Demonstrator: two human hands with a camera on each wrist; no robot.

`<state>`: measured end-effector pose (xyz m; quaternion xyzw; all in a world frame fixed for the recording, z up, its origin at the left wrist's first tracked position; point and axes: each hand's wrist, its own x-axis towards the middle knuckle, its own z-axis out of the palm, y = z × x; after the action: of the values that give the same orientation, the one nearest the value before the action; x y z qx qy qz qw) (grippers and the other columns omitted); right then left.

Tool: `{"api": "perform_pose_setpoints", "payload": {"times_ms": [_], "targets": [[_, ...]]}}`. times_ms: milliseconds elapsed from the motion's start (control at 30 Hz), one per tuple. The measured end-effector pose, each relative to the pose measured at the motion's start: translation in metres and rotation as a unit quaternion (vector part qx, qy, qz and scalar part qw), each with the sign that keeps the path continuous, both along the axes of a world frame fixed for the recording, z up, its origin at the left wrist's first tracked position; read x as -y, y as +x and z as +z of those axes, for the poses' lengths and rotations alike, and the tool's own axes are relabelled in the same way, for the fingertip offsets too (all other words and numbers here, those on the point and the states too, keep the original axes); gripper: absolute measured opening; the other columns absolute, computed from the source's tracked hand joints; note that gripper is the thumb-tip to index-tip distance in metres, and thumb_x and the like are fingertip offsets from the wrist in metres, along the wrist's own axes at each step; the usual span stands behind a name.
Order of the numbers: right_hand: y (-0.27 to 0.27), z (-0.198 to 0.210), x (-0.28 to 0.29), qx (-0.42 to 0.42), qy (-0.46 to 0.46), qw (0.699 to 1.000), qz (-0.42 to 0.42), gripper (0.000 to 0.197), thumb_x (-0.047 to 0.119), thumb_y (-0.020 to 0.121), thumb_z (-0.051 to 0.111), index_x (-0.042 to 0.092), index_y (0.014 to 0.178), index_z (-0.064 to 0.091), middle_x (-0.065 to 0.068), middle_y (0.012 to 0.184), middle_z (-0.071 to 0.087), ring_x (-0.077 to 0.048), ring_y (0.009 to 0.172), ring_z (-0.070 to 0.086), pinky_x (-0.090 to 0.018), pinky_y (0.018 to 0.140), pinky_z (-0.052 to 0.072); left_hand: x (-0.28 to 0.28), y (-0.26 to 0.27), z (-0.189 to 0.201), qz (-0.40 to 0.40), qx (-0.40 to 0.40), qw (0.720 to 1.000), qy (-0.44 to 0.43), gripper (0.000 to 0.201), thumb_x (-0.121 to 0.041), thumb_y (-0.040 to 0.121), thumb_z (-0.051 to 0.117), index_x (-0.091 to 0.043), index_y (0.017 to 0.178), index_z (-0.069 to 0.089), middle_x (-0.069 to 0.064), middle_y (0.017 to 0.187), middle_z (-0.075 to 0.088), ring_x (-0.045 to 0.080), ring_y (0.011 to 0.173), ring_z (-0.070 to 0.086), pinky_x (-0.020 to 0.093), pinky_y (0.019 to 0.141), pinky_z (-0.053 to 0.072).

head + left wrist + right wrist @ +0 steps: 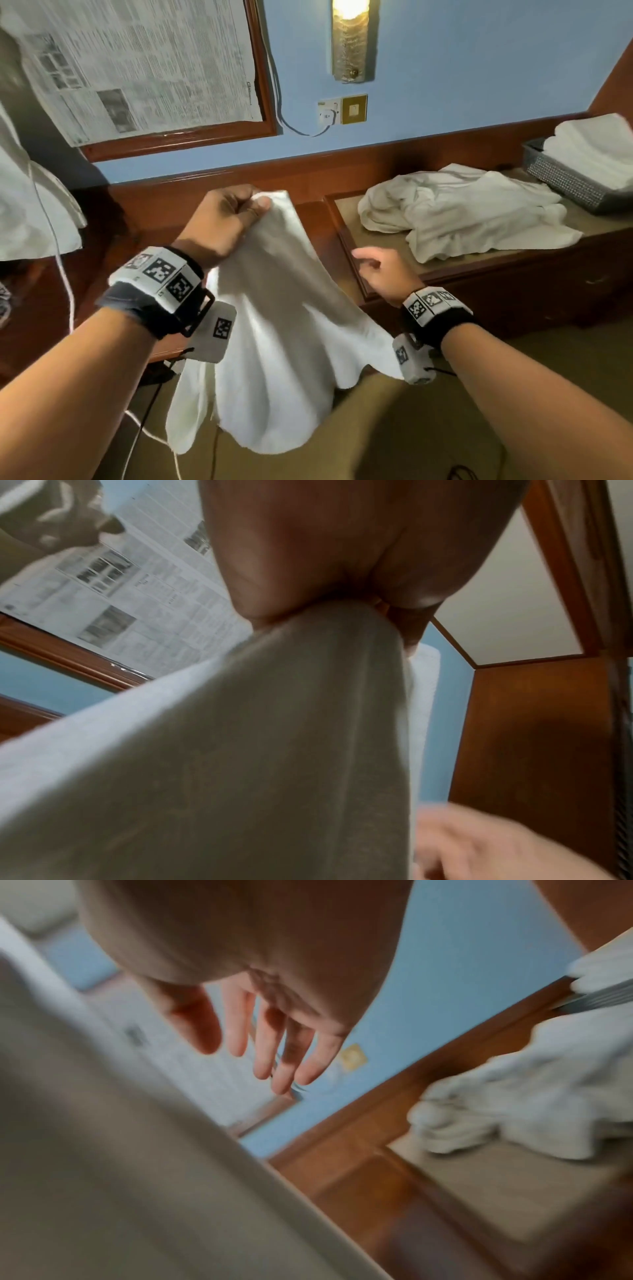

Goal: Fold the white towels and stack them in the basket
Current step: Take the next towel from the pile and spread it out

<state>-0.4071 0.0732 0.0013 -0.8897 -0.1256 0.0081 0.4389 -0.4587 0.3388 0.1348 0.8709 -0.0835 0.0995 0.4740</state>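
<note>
A white towel (274, 325) hangs in the air in front of me, and my left hand (229, 212) grips its top corner in a fist. The left wrist view shows the same towel (257, 750) bunched under the curled fingers (308, 569). To the towel's right, my right hand (380, 270) hovers with its fingers straight and holds nothing; its fingers (274, 1047) spread in the right wrist view beside the blurred towel (103, 1150). A crumpled pile of white towels (472, 212) lies on the wooden counter. The grey basket (565, 178) at the far right holds a folded white towel (596, 150).
The wooden counter (376, 219) runs along a blue wall with a lit lamp (351, 37) and a socket (342, 109). A newspaper (137, 61) covers a framed panel at the upper left. White cloth (30, 205) and a cord (65, 281) hang at the left.
</note>
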Motion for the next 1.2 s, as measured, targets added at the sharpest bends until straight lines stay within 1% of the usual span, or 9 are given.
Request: {"api": "perform_pose_setpoints", "payload": {"times_ms": [133, 233, 300, 433, 600, 733, 900, 1033, 1200], "targets": [[-0.015, 0.079, -0.064, 0.008, 0.143, 0.983, 0.112, 0.041, 0.021, 0.087, 0.067, 0.041, 0.122, 0.059, 0.020, 0.120, 0.061, -0.001, 0.114, 0.052, -0.022, 0.097, 0.043, 0.005, 0.001, -0.011, -0.050, 0.010, 0.999, 0.013, 0.030, -0.015, 0.101, 0.058, -0.024, 0.074, 0.067, -0.015, 0.064, 0.059, 0.001, 0.063, 0.050, 0.022, 0.064, 0.042], [-0.017, 0.103, -0.085, 0.068, 0.137, 0.980, 0.130, 0.025, 0.034, 0.089, 0.064, 0.026, 0.112, 0.069, 0.009, 0.108, 0.070, -0.012, 0.102, 0.062, -0.037, 0.093, 0.050, -0.005, -0.002, -0.009, -0.052, 0.036, 0.998, 0.007, 0.016, -0.017, 0.100, 0.059, -0.012, 0.095, 0.074, 0.003, 0.087, 0.074, 0.020, 0.082, 0.066, 0.035, 0.078, 0.051], [-0.015, 0.111, -0.095, 0.107, 0.133, 0.978, 0.121, 0.019, 0.033, 0.090, 0.062, 0.023, 0.101, 0.074, 0.006, 0.094, 0.073, -0.016, 0.092, 0.067, -0.048, 0.087, 0.052, -0.013, -0.003, -0.008, -0.035, 0.054, 0.998, -0.003, 0.018, -0.020, 0.100, 0.060, -0.009, 0.094, 0.073, 0.011, 0.087, 0.073, 0.019, 0.078, 0.064, 0.034, 0.074, 0.050], [-0.005, 0.137, -0.118, 0.165, 0.141, 0.970, 0.112, 0.012, 0.016, 0.091, 0.064, 0.012, 0.093, 0.075, 0.001, 0.088, 0.074, -0.018, 0.085, 0.068, -0.041, 0.081, 0.054, -0.020, -0.006, -0.010, 0.007, 0.116, 0.992, -0.043, 0.027, -0.026, 0.098, 0.063, -0.005, 0.082, 0.067, 0.027, 0.074, 0.057, 0.016, 0.063, 0.043, 0.029, 0.058, 0.037], [0.012, 0.180, -0.132, 0.229, 0.152, 0.955, 0.113, 0.012, 0.018, 0.091, 0.066, 0.007, 0.092, 0.071, -0.004, 0.085, 0.072, -0.016, 0.080, 0.066, -0.026, 0.071, 0.053, -0.021, -0.005, -0.036, 0.115, 0.158, 0.979, -0.062, 0.033, -0.032, 0.096, 0.063, -0.014, 0.071, 0.053, 0.011, 0.060, 0.040, 0.013, 0.056, 0.033, 0.028, 0.053, 0.031], [0.031, 0.210, -0.123, 0.273, 0.141, 0.944, 0.117, 0.015, 0.019, 0.090, 0.066, 0.004, 0.089, 0.067, -0.012, 0.084, 0.068, -0.023, 0.080, 0.061, -0.029, 0.070, 0.049, -0.006, 0.001, -0.043, 0.150, 0.170, 0.969, -0.096, 0.032, -0.027, 0.096, 0.066, -0.031, 0.070, 0.048, -0.013, 0.055, 0.034, 0.006, 0.051, 0.030, 0.017, 0.050, 0.028], [0.052, 0.233, -0.095, 0.298, 0.161, 0.937, 0.090, 0.010, 0.018, 0.091, 0.064, 0.008, 0.089, 0.064, -0.009, 0.088, 0.064, -0.015, 0.082, 0.057, -0.018, 0.072, 0.044, 0.021, 0.016, -0.055, 0.168, 0.157, 0.969, -0.086, 0.041, -0.025, 0.095, 0.067, -0.029, 0.065, 0.039, -0.012, 0.051, 0.031, 0.007, 0.048, 0.030, 0.016, 0.047, 0.027], [0.076, 0.242, -0.061, 0.306, 0.183, 0.933, 0.057, 0.009, 0.020, 0.090, 0.064, 0.012, 0.088, 0.064, -0.002, 0.084, 0.063, -0.017, 0.080, 0.059, -0.027, 0.073, 0.048, 0.044, 0.031, -0.085, 0.181, 0.113, 0.974, -0.072, 0.043, -0.021, 0.095, 0.067, -0.030, 0.063, 0.038, -0.011, 0.051, 0.035, 0.008, 0.047, 0.033, 0.019, 0.047, 0.029], [0.105, 0.241, -0.014, 0.304, 0.209, 0.929, 0.008, 0.014, 0.025, 0.087, 0.064, 0.030, 0.077, 0.056, 0.009, 0.080, 0.060, -0.009, 0.079, 0.057, -0.024, 0.074, 0.047, 0.051, 0.051, -0.137, 0.202, -0.014, 0.979, 0.022, 0.023, -0.026, 0.098, 0.058, -0.022, 0.075, 0.054, -0.007, 0.058, 0.050, 0.017, 0.057, 0.046, 0.031, 0.056, 0.038]]}}
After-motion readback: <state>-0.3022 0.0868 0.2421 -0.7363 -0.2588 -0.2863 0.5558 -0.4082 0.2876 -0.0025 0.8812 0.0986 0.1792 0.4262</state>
